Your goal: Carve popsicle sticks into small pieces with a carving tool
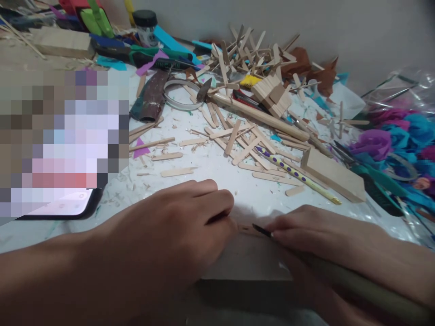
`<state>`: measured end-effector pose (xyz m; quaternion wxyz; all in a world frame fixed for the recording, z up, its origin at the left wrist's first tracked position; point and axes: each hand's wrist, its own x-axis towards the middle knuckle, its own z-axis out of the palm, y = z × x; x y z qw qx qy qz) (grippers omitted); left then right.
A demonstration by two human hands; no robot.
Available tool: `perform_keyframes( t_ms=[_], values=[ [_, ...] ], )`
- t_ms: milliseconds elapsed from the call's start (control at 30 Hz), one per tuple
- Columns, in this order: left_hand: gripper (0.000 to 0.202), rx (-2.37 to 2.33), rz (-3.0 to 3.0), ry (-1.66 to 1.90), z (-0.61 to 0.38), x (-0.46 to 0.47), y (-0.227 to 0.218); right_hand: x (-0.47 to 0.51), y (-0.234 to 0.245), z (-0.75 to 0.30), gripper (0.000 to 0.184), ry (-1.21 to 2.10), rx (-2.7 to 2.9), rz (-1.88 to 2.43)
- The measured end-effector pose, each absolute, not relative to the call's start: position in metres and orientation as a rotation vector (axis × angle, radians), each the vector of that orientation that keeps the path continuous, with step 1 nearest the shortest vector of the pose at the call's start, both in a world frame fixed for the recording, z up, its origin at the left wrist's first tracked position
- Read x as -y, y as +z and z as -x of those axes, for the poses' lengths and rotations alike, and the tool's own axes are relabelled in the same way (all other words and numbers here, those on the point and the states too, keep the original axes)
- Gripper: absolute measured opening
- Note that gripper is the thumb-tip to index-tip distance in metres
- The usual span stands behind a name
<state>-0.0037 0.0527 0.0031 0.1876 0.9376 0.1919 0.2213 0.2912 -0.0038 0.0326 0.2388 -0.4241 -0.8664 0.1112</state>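
My left hand (190,217) is closed, its thumb and fingertips pinching one end of a small wooden craft stick (248,229). A dark mark or notch shows on the stick's face. It lies on a pale wooden block (241,262) in front of me. From the right, my right hand (316,231) wraps around a carving knife (367,283) with a thick olive-brown handle. The dark pointed blade leans over the stick's right part; whether it touches the wood I cannot tell. My left fingers hide the stick's other end.
Loose craft sticks (234,140) and shavings litter the white table behind my hands. A hammer (258,115), a tape roll (182,94), a spotted pencil (299,174) and a wood block (333,174) lie there. A phone (84,206) stands left, crepe paper (370,142) right.
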Motion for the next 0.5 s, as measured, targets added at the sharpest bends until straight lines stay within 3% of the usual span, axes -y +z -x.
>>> perform_keyframes(
  t_ms=[133, 267, 500],
  values=[
    [0.03, -0.548, -2.617, 0.614, 0.0025, -0.0535, 0.003, 0.0093, 0.0273, -0.296, 0.033, 0.229, 2.545, 1.067],
    [0.025, -0.573, -2.567, 0.597, 0.0031, -0.0536, -0.0004, 0.0115, 0.0239, -0.2944, 0.024, 0.127, 2.48, 1.067],
    [0.028, -0.584, -2.548, 0.588, 0.0002, -0.0549, 0.0001, 0.0066, 0.0239, -0.2886, 0.028, 0.314, 2.518, 1.098]
  ],
)
